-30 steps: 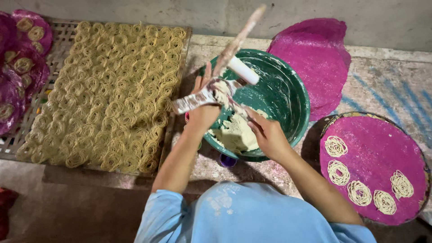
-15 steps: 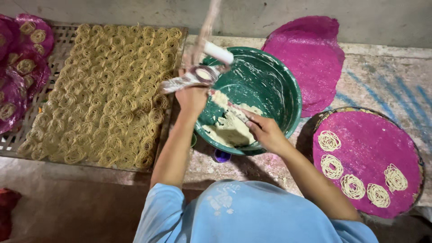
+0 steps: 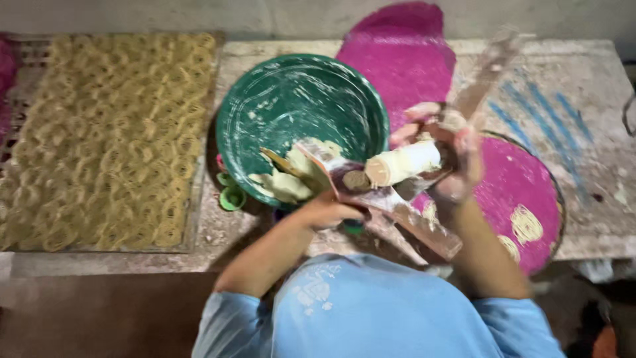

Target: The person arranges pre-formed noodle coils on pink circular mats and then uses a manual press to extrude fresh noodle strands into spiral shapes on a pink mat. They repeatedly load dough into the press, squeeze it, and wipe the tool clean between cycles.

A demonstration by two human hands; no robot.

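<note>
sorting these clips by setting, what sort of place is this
Probably a small food-making workshop: a green bowl of pale dough, a rack of drying noodle coils, and a round pink tray holding fresh coils on a worn bench.

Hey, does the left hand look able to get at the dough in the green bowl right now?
Probably yes. The left hand sits at the near rim of the green bowl, close to the dough, though it looks busy gripping the wooden press, whose end juts over the dough.
</note>
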